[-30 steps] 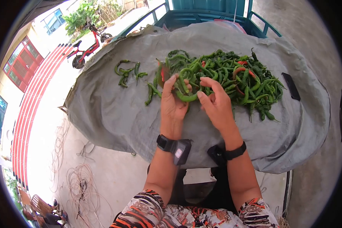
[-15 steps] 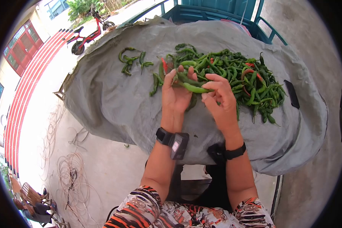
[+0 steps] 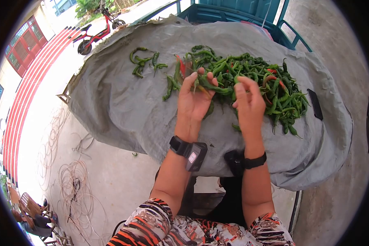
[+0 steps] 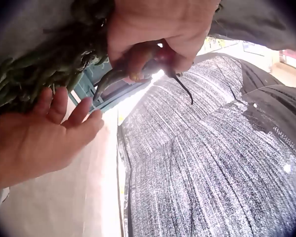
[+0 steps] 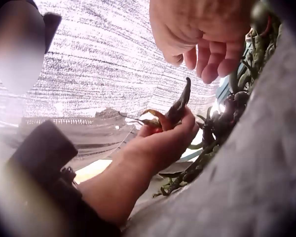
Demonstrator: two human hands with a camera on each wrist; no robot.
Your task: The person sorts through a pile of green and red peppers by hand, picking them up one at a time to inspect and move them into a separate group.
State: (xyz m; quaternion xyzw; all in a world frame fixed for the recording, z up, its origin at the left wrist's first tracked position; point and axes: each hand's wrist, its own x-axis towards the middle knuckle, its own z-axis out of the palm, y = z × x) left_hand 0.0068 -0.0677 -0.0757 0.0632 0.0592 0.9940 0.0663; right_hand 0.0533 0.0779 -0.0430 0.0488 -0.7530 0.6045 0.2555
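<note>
My left hand [image 3: 194, 104] is palm up over the grey cloth, its fingers and thumb curled round a few chili peppers [image 5: 179, 107]. A green one sticks out toward the right, and a thin stem [image 4: 184, 89] hangs from the bunch in the left wrist view. My right hand [image 3: 251, 105] is a short way to the right, its fingers loosely bent with nothing between them in either wrist view. Beyond both hands lies a heap of green chili peppers [image 3: 250, 67], with a few red ones among them.
A small cluster of green peppers [image 3: 140, 63] lies left of the heap on the grey cloth [image 3: 123, 110]. A black phone [image 3: 315, 104] rests at the right. Behind stands a blue truck bed [image 3: 217, 15]; a red scooter [image 3: 98, 36] is parked far left. Loose wire coils [image 3: 76, 184] lie on the ground.
The right hand has drawn away to the right from the green pepper it was touching at the left hand. The left hand keeps its peppers and has shifted slightly right.
</note>
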